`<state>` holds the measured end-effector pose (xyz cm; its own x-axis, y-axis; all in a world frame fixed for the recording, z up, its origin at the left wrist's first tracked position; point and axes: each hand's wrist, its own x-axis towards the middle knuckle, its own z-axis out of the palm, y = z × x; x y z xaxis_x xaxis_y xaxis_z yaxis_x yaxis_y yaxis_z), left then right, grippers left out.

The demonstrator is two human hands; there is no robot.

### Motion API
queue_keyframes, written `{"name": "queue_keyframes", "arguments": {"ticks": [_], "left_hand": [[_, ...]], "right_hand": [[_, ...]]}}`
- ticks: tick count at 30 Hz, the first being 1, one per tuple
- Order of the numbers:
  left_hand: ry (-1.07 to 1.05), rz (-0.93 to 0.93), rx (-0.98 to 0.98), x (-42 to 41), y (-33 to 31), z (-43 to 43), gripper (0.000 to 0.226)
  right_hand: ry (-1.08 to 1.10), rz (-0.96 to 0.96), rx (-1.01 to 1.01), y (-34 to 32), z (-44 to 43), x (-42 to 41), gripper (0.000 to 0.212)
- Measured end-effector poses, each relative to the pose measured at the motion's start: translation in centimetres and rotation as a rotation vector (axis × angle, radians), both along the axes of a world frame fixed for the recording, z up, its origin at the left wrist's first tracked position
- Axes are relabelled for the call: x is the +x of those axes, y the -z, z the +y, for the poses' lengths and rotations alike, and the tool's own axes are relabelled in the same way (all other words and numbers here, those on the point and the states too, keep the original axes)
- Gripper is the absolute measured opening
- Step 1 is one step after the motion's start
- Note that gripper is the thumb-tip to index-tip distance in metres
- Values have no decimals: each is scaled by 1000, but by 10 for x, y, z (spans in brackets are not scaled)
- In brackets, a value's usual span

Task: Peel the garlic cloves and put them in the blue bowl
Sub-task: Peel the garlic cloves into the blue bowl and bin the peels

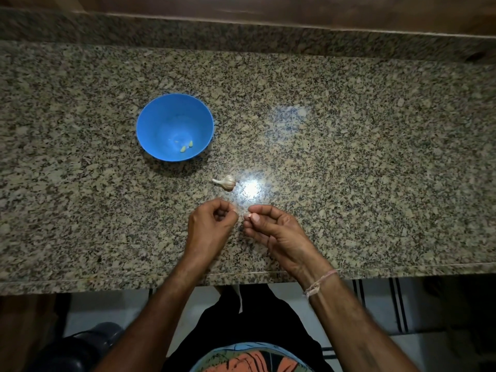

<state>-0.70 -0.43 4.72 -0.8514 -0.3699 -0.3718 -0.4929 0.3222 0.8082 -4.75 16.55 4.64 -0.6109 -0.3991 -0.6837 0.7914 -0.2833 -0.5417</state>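
Both hands are bunched together at the near middle of the table, working on the same small thing. The right hand [271,232] pinches a garlic clove [245,216] between thumb and fingertips, with the other fingers loosely curled under it. The left hand [212,224] is curled up too, and its thumb and forefinger pinch at the clove's left end, where a bit of papery skin seems to be lifting. It's too small to say more than that. There's a thread bracelet [320,283] on the right wrist.

Just past the hands, at 12 o'clock, a garlic bulb [226,182] lies on its side on the speckled granite table [349,157], stem pointing to 9 o'clock, right next to a bright glare spot. Farther out at about 11 o'clock sits the blue bowl [161,114], well apart from the hands, with a few peeled cloves [186,146] in the bottom on its near side.
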Motion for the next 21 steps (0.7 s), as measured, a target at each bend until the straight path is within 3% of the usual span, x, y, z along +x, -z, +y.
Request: {"name": "queue_keyframes", "arguments": {"ticks": [3,9,17,21], "left_hand": [[-25,-41,49,-1,6,-1,16],[-95,-10,355,4,1,7,8],[-123,29,417,8,1,11,8],[-132,12,463,6,-2,10,9]], "right_hand": [[43,3,26,4,-3,0,20],[103,83,40,4,-10,2,18],[66,149,84,7,-12,5,21],[9,304,201,5,-11,5,20]]}}
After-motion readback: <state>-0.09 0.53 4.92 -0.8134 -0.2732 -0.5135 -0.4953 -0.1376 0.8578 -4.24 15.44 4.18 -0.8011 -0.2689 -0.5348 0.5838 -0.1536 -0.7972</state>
